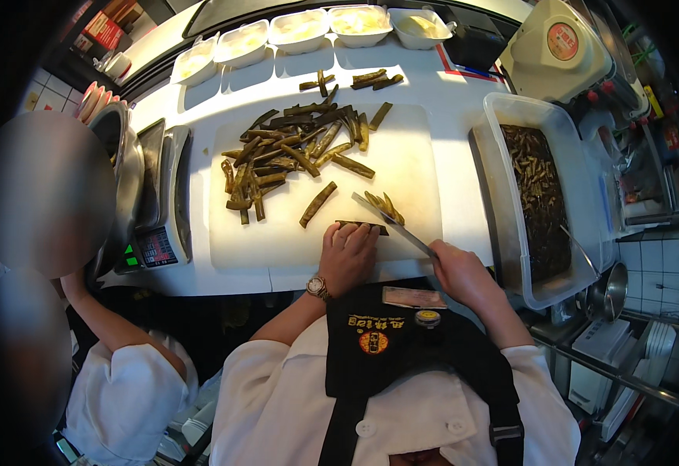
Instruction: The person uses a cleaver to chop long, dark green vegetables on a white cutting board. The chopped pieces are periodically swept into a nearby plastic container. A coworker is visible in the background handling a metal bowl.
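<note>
Vegetable piece [364,227], dark green and narrow, lies on a white cutting board [234,242], toward the near edge of the counter [461,198]. The left hand [351,247] grips it, fingers bent over its top and pressing it to the board; a watch [317,287] circles that wrist. The right hand [463,269] is closed around the handle of a knife [396,221], whose blade slants past the piece's right end (whether the edge touches it, I cannot tell). Thin strips [386,206] lie just beyond the blade. One loose length [318,204] rests apart, between the left hand and a heap [289,151] of similar green lengths, which covers the board's far left part. Two small groups [376,79] [318,81] sit past the board, nearer the counter's far edge. Along that edge stand five white trays [299,31] with pale contents. By the counter's right edge is a clear plastic tub [519,268] holding dark, glossy food [537,202]; a pale machine [549,50] occupies the far right corner. Toward the left edge are a scale [170,206] and a metal bowl [128,179], with another person's forearm [95,314] close to the near left corner.
</note>
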Demonstrator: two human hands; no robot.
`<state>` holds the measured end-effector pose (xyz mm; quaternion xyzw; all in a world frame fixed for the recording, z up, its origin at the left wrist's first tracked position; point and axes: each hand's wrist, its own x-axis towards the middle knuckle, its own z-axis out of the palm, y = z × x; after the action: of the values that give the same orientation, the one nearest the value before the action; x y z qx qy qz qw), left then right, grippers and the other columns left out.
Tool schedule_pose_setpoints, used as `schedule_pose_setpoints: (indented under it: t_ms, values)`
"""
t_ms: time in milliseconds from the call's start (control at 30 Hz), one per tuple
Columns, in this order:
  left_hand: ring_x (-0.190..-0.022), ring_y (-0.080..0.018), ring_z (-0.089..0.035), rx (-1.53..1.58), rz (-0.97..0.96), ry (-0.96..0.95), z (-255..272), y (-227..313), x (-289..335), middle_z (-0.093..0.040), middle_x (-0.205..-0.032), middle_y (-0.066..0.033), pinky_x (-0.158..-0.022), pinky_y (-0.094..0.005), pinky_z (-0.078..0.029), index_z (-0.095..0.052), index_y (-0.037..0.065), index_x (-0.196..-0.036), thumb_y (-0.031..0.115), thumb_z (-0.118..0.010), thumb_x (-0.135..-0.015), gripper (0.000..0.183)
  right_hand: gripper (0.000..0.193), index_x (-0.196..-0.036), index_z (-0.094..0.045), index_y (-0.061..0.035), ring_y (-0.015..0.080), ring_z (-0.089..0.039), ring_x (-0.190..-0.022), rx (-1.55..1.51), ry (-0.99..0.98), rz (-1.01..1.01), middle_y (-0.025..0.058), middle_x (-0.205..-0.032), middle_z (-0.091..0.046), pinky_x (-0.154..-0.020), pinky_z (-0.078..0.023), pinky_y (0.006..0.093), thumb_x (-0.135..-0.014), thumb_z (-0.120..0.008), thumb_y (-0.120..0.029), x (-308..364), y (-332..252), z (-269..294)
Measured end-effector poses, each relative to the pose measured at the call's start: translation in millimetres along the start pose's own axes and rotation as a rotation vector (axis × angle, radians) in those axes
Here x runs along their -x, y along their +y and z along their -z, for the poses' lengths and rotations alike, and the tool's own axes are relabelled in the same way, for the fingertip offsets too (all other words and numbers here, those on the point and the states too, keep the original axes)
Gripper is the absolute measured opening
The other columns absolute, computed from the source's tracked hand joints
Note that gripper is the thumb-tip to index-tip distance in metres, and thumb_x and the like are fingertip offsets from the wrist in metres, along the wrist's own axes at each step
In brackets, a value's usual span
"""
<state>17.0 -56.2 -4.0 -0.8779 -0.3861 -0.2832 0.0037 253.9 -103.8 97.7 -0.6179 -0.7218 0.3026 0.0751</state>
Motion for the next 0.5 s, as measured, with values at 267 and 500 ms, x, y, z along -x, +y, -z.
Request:
schedule_pose_setpoints:
  t_ms: [267, 500]
  values:
    - [-0.11, -0.0262, -0.049, 0.032, 0.073, -0.076, 7.4, 4.1, -10.2, -0.057, -0.113, -0.0064, -0.102, -0.0525, -0.035, -0.063, 0.01, -0.118, 0.016, -0.062, -0.078, 0.04, 0.014, -0.102, -0.05, -0.0032, 0.0428, -0.062, -0.078, 0.087, -0.041, 0.018, 0.0216, -0.083, -0.063, -0.068, -0.05, 0.0503, -0.091, -0.053, -0.01, -2.2, -0.7, -3.2]
    - [-0.111, -0.0263, -0.05, -0.055, 0.103, -0.007, 2.6, 17.7, -2.9, -0.056, -0.115, -0.0082, -0.1, -0.0481, -0.037, -0.062, 0.007, -0.121, 0.014, -0.058, -0.078, 0.043, 0.013, -0.096, -0.047, -0.0039, 0.0408, -0.064, -0.073, 0.133, 0.003, 0.071, 0.0184, -0.081, -0.062, -0.062, -0.051, 0.0499, -0.086, -0.054, -0.007, -3.6, -3.5, -0.1]
